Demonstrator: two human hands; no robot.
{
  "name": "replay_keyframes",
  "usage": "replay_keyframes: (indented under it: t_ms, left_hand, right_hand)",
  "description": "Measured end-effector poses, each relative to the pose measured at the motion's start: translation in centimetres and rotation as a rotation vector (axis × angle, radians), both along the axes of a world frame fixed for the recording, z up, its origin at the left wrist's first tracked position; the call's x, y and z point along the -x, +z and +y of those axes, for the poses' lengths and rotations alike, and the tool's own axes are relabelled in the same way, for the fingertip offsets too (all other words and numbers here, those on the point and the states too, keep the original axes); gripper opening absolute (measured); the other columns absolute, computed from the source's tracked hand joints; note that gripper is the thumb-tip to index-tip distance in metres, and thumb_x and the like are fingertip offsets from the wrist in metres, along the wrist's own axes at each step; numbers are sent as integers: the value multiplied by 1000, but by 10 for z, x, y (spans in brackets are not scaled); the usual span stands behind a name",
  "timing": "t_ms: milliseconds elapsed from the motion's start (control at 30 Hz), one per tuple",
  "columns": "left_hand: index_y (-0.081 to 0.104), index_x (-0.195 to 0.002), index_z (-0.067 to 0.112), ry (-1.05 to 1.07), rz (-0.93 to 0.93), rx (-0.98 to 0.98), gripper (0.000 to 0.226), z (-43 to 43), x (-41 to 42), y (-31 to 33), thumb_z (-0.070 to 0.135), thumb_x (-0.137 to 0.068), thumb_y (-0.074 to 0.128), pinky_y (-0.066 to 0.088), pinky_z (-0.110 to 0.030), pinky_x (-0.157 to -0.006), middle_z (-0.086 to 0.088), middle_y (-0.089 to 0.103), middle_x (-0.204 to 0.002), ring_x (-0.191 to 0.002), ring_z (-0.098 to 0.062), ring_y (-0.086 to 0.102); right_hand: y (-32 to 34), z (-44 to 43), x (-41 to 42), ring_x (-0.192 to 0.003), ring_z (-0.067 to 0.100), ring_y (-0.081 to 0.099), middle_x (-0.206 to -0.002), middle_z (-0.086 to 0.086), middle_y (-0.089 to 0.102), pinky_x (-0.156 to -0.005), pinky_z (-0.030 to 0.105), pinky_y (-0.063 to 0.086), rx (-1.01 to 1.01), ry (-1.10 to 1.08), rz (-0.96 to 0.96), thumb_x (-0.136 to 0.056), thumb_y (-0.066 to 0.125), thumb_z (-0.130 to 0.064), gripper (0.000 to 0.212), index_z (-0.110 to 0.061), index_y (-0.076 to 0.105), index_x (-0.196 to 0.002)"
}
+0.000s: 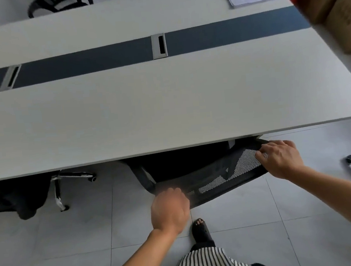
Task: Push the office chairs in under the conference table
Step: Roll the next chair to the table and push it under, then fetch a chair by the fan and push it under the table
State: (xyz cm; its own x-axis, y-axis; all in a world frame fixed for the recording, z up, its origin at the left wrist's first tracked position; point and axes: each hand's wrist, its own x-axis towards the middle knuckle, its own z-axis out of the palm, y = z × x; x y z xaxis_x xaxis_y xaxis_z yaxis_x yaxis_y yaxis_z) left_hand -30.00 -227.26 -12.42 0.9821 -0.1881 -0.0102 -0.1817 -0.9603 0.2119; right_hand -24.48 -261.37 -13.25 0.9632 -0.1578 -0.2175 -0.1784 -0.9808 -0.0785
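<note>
Office chair with a black mesh back sits straight ahead of the person, its seat already under the near edge of the conference surface and only the top of the backrest showing outside it. Both hands rest on that top rail: the left hand curls over its near-left end, the right hand lies flatter over the far-right end, fingers on the mesh. So each grip is closed on the backrest, the left one more firmly than the right. The chair looks slightly turned, its right end closer to the surface than its left.

The step in hand seems to be the last part of pushing this chair home. The next move probably calls for a short forward push, more from the left hand, to square it. Another chair stands tucked under on the left, and a further one is across the surface.
</note>
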Motion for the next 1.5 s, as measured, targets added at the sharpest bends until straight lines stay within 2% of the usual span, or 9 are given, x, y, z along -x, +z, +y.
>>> replay_keyframes:
  t_ms: [200, 333, 533, 733, 867, 1033, 1267, 1367, 1500]
  left_hand:
    - [52, -63, 17, -55, 15, -66, 29, 77, -45, 4, 30, -81, 33, 43, -33, -56, -1, 58, -63, -59, -26, 56]
    - [54, -67, 16, 30, 14, -97, 44, 117, -83, 4, 35, -86, 19, 41, -39, -70, -4, 62, -73, -72, -29, 57]
    - [56, -65, 12, 59, 5, -111, 48, 120, -92, 2, 38, -88, 22, 42, -39, -65, -8, 64, -72, -74, -33, 57]
    - [58, -66, 10, 53, 12, -112, 48, 124, -84, -2, 36, -85, 22, 40, -38, -64, -10, 64, -73, -73, -33, 56]
    - [62, -82, 14, 87, 170, -152, 42, 114, -82, 5, 38, -92, 29, 39, -40, -75, -8, 65, -92, -89, -31, 55]
    - [60, -94, 23, 11, 328, 86, 20, 54, -67, 35, 38, -89, 50, 46, -36, -77, 4, 65, -91, -85, -22, 60]
    - [65, -91, 23, -286, 302, 399, 9, -95, 8, 59, 28, -85, 60, 48, -31, -67, 10, 66, -80, -74, -10, 60]
    - [65, -92, 23, -396, 448, 362, 10, -145, 41, 49, 29, -86, 59, 46, -24, -66, 11, 66, -80, -70, -2, 57]
    - [65, -94, 27, -543, 569, 274, 15, -205, 68, 35, 36, -86, 57, 54, -36, -72, 11, 67, -79, -74, -5, 62]
  right_hand:
    - [1, 51, 29, -124, 22, 50, -115, -1, 70, -97, 37, 37, -68, 60, 23, -89, 39, -54, 45, -21, 69, -91]
    - [7, 102, 24, -109, 26, 56, -93, 3, 70, -87, 37, 42, -190, -1, -39, -78, 20, -57, 62, -15, 65, -79]
    - [3, 102, 15, -95, 26, 59, -82, 1, 66, -68, 34, 44, -156, 58, -89, -79, 24, -55, 51, -17, 59, -76]
    - [0, 101, 18, -103, 23, 54, -97, -1, 65, -70, 34, 46, -183, 50, -30, -80, 26, -57, 51, -21, 60, -88]
    - [13, 88, 24, -105, 18, 54, -106, -4, 64, -69, 31, 41, -315, -31, 53, -90, 45, -45, 29, -25, 64, -97]
    - [41, 43, 79, -86, 15, 61, -99, -11, 67, -69, 29, 46, -453, -167, -60, -89, 56, -37, 19, -25, 67, -99]
    - [36, -36, 228, -80, 11, 66, -82, -14, 69, -72, 33, 53, -534, -573, -11, -86, 63, -32, 12, -24, 70, -91]
    - [31, -67, 295, -79, 10, 65, -85, -12, 70, -71, 34, 53, -530, -746, -25, -87, 62, -32, 13, -24, 71, -90]
    - [14, -103, 381, -81, 13, 66, -88, -9, 73, -74, 35, 53, -514, -970, -64, -85, 64, -35, 12, -27, 71, -89]
